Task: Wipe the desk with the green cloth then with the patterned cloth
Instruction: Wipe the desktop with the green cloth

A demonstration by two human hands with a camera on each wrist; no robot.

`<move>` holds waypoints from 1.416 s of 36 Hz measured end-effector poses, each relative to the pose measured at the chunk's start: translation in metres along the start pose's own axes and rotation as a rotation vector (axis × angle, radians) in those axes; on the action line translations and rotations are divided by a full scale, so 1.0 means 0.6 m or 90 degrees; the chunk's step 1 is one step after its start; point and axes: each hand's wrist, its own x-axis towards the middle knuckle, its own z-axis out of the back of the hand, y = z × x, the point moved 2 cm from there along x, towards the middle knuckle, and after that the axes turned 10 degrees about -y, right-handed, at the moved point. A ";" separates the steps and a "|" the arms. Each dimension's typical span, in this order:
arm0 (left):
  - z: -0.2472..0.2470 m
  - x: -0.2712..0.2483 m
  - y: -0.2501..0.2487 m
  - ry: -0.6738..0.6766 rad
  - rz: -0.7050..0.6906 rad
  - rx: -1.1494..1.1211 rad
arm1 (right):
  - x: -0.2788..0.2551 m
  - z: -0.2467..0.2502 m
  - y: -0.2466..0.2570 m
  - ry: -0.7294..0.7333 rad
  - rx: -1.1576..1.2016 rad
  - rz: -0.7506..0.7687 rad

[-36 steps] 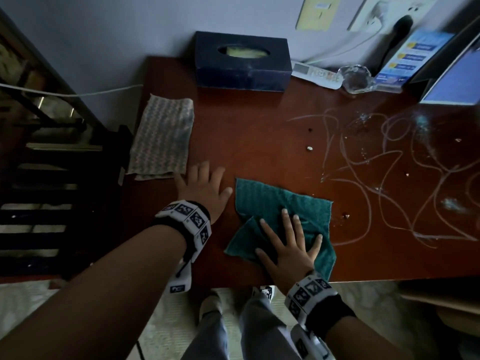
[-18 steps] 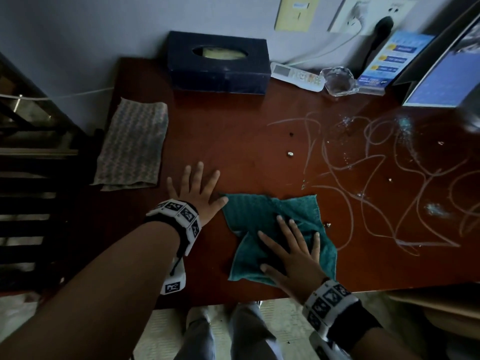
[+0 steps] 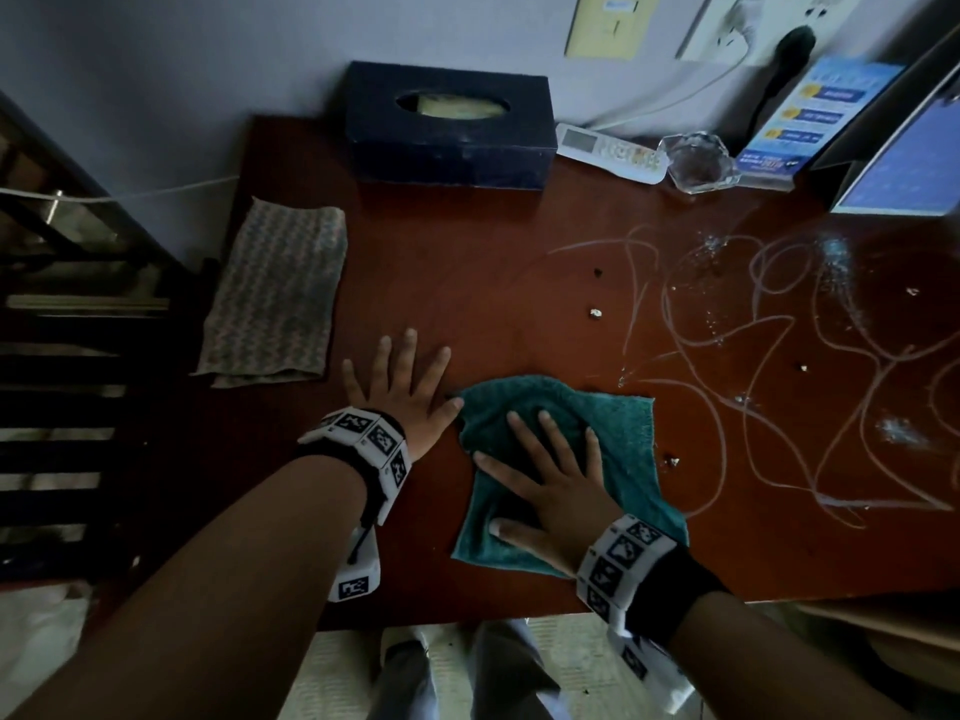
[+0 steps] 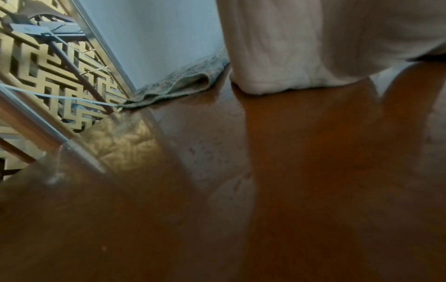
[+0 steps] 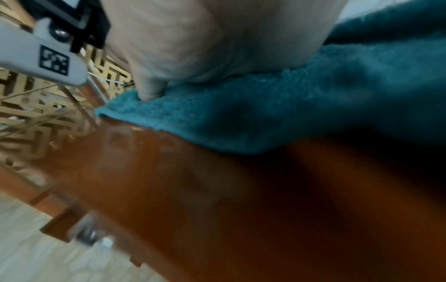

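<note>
The right hand [image 3: 550, 491] lies flat, fingers spread, pressing the rumpled teal-green terry cloth [image 3: 618, 449] onto the glossy reddish-brown wooden table [image 3: 467, 283] near its front edge. The left hand [image 3: 400, 387] rests open and flat just beside it, gripping nothing. By my reckoning the green pass has barely started: pale looping scribble marks [image 3: 727, 366] and scattered crumbs [image 3: 595, 313] cover the table's right side. The folded grey zigzag-patterned cloth [image 3: 275, 293] lies untouched at the left edge.

Dim and underexposed from the head, edges bowed; brighter at both wrists, though blurred, with glare off the desk [image 4: 135, 137].
</note>
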 end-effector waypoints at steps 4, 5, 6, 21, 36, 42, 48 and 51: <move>-0.001 0.001 0.001 0.004 -0.001 -0.013 | 0.022 0.010 0.003 0.019 0.017 -0.028; -0.002 0.002 0.001 0.005 0.000 -0.016 | 0.029 0.013 0.004 0.015 0.017 -0.029; -0.002 0.003 0.001 0.008 0.001 -0.019 | 0.035 0.014 0.004 0.012 0.017 -0.034; 0.001 0.006 0.006 0.030 -0.011 -0.049 | 0.022 0.017 0.029 0.007 -0.078 0.104; 0.009 0.005 0.002 0.035 -0.006 -0.077 | 0.112 0.022 0.029 0.027 0.001 0.005; 0.004 0.005 -0.001 0.014 0.008 -0.072 | 0.164 0.029 0.013 0.042 0.042 -0.103; 0.001 0.008 0.001 0.015 0.012 -0.076 | 0.216 0.058 0.002 0.058 0.083 -0.200; 0.002 0.010 0.000 0.017 0.020 -0.075 | 0.242 0.074 -0.006 0.076 0.103 -0.224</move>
